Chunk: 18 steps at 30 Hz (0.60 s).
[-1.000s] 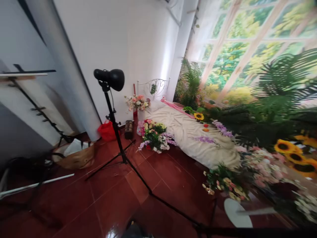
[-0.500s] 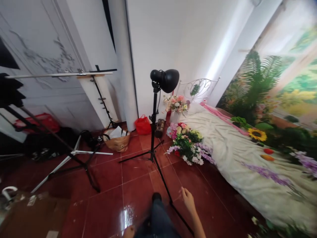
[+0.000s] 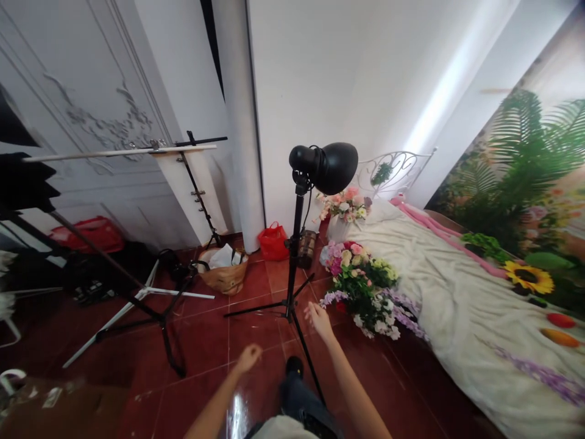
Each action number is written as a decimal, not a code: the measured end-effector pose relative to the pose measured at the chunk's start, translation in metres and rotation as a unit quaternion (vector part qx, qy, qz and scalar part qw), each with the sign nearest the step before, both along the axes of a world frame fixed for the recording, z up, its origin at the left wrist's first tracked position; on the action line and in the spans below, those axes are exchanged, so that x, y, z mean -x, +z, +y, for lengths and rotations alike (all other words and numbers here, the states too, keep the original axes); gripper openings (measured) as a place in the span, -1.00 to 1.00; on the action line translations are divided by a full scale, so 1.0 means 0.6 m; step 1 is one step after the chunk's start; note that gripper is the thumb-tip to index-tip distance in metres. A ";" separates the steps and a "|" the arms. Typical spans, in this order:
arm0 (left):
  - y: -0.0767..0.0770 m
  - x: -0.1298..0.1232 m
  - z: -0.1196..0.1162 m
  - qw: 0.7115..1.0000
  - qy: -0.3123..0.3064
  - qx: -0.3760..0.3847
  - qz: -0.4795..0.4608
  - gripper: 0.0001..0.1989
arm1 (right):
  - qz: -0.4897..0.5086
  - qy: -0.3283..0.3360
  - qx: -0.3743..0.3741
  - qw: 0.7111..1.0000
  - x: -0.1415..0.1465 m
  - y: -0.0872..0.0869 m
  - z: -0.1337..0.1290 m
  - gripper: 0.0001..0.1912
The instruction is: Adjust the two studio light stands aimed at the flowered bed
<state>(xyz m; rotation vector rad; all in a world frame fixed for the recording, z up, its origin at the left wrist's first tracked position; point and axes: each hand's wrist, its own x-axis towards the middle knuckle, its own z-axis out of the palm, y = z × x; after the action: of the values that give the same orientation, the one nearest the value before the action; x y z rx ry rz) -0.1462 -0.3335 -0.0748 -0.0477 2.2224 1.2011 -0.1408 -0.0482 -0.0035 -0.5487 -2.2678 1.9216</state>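
Note:
A black studio lamp point(image 3: 338, 169) with a bowl-shaped reflector tops a black tripod stand point(image 3: 292, 262) in front of me. My right hand point(image 3: 319, 320) is just right of the stand's lower part, by its spread legs, fingers loosely bent and apart. It holds nothing that I can see; whether it touches the leg behind it I cannot tell. Lower and to the left of the stand, my left hand point(image 3: 250, 358) hovers over the tiles, empty, with fingers loosely curled.
Right of the stand lie artificial flowers point(image 3: 361, 280) beside a bed with a cream cover point(image 3: 439, 286). Behind stand a red bag point(image 3: 273, 242) and a basket point(image 3: 223, 275). White and black light-stand legs point(image 3: 150, 292) spread over the red tiles at left. A cardboard box point(image 3: 68, 408) sits lower left.
Both my hands have reached forward, the right one up beside the stand, the left one in from the bottom edge. The lamp stand appears closer and larger.

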 end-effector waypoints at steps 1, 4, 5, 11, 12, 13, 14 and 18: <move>0.026 0.063 0.040 0.999 0.006 -0.024 0.036 -0.70 | 0.016 0.002 -0.028 0.999 0.035 0.018 0.019 -0.45; 0.127 0.231 0.168 0.963 0.015 -0.163 0.216 -0.68 | 0.064 0.015 -0.144 0.987 0.131 0.067 0.071 -0.66; 0.165 0.274 0.208 0.945 0.018 -0.200 0.257 -0.64 | 0.070 0.021 -0.189 0.979 0.159 0.081 0.086 -0.74; 0.309 0.392 0.342 0.869 0.028 -0.331 0.366 -0.61 | -0.010 0.094 -0.447 0.890 0.282 0.148 0.133 -0.59; 0.313 0.397 0.346 0.869 0.028 -0.337 0.361 -0.63 | -0.024 0.116 -0.479 0.870 0.295 0.155 0.134 -0.58; 0.313 0.401 0.347 0.872 0.030 -0.338 0.353 -0.64 | -0.034 0.137 -0.506 0.851 0.306 0.161 0.134 -0.58; 0.310 0.403 0.345 0.876 0.030 -0.335 0.345 -0.64 | -0.038 0.154 -0.527 0.835 0.316 0.166 0.133 -0.57; 0.299 0.410 0.335 0.880 0.023 -0.329 0.342 -0.62 | -0.028 0.199 -0.573 0.794 0.347 0.183 0.132 -0.64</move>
<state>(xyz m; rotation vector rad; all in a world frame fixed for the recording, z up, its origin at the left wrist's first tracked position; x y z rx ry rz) -0.3920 -0.1323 0.1046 0.7003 2.2086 2.1964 -0.3491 0.0311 0.1061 0.0658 -3.1222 0.2557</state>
